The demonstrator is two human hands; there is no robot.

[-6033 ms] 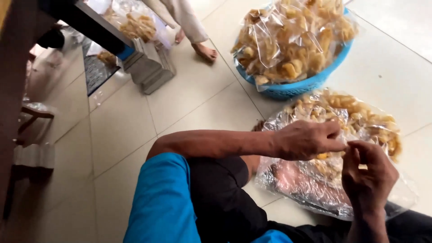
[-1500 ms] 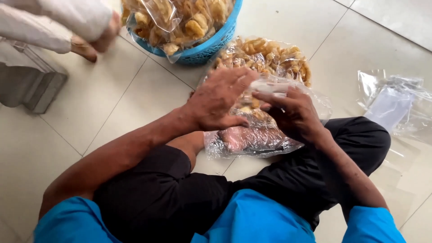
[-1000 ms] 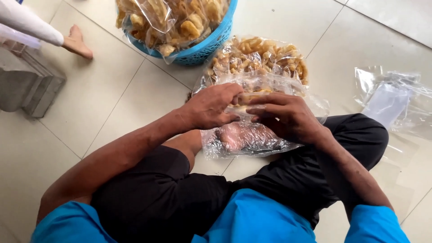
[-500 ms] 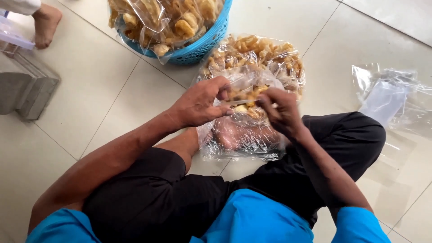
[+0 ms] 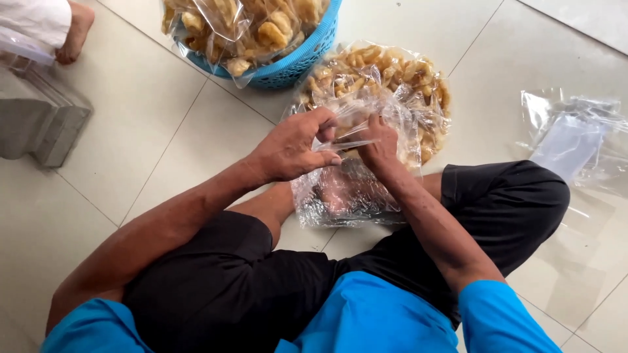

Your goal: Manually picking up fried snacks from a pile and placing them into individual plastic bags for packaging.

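I sit cross-legged on a tiled floor. A large clear plastic bag [image 5: 392,85] full of golden fried snacks lies in front of my legs. My left hand [image 5: 294,147] pinches the edge of a small clear plastic bag [image 5: 350,140] held over the big one. My right hand [image 5: 379,147] grips the other side of that small bag, fingers curled into the plastic. Both hands are close together, almost touching.
A blue plastic basket [image 5: 297,59] with packed snack bags stands at the top. A pile of empty clear bags [image 5: 575,140] lies to the right. Another person's bare foot [image 5: 75,29] and a grey metal object [image 5: 39,117] are at the left.
Across the earlier frames the view swung from the side to straight down over my lap. Both hands stayed on the plastic over the snack bag, lifting slightly and drawing closer together.
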